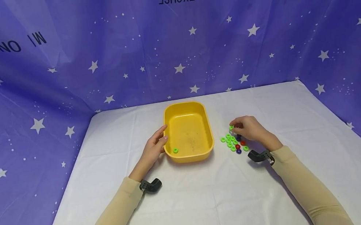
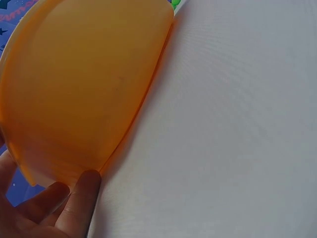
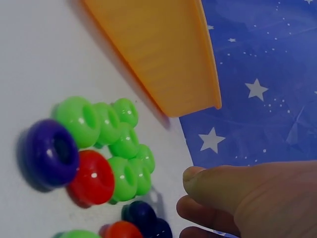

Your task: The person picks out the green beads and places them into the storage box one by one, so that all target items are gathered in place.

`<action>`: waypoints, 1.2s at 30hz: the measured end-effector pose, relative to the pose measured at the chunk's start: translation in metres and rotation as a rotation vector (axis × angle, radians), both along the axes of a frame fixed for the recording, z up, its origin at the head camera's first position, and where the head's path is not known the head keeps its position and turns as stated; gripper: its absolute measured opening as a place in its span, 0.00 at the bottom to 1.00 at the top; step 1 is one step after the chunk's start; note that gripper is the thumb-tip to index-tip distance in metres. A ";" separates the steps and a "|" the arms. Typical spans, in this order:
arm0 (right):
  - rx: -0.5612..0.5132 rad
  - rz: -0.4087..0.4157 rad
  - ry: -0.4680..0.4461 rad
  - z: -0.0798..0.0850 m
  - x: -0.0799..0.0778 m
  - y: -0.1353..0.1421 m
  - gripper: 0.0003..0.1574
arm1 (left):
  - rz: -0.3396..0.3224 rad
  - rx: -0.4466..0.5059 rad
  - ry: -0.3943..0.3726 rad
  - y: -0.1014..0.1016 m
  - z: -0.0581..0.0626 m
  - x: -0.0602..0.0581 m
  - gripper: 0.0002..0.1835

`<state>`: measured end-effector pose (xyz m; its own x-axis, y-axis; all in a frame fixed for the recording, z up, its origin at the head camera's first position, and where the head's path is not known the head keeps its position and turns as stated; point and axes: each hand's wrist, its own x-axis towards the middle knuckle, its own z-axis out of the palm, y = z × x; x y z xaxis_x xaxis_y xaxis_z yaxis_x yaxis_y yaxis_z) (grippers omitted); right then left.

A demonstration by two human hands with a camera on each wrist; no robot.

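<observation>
A yellow plastic tray [image 1: 190, 131] stands on the table, a single green bead [image 1: 175, 150] lying in its near left corner. My left hand [image 1: 152, 147] rests its thumb and fingers against the tray's left side; the left wrist view shows fingertips [image 2: 88, 181] touching the outer wall. To the right of the tray, my right hand [image 1: 249, 128] pinches a green ring-shaped bead [image 1: 231, 127] between thumb and finger; in the right wrist view that bead is hidden. Below this hand lie several green beads [image 3: 124, 140], red beads [image 3: 92, 177] and dark purple beads [image 3: 42, 153], loosely clustered.
White cloth covers the table [image 1: 190, 203]. A purple curtain [image 1: 148, 57] with white stars hangs behind it and at both sides. Black wrist cameras sit on the left [image 1: 152, 185] and right [image 1: 259, 155] wrists, close to the tabletop.
</observation>
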<state>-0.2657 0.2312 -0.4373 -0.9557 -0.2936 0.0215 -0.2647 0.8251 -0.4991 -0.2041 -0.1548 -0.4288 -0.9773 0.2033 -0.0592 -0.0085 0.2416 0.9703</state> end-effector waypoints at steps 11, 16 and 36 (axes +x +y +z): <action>-0.022 0.046 0.079 0.015 0.006 -0.009 0.17 | -0.001 -0.007 0.002 0.000 0.003 0.001 0.29; -0.059 0.107 0.147 0.028 0.008 -0.019 0.16 | 0.012 -0.008 -0.010 -0.002 -0.012 -0.009 0.29; -0.132 0.267 0.163 0.061 0.011 -0.091 0.15 | 0.010 0.010 0.038 -0.007 -0.035 -0.020 0.29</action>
<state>-0.2545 0.1404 -0.3764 -0.8261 -0.5179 0.2223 -0.5482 0.6467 -0.5304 -0.2244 -0.1621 -0.4641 -0.9808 0.1939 -0.0202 0.0259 0.2324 0.9723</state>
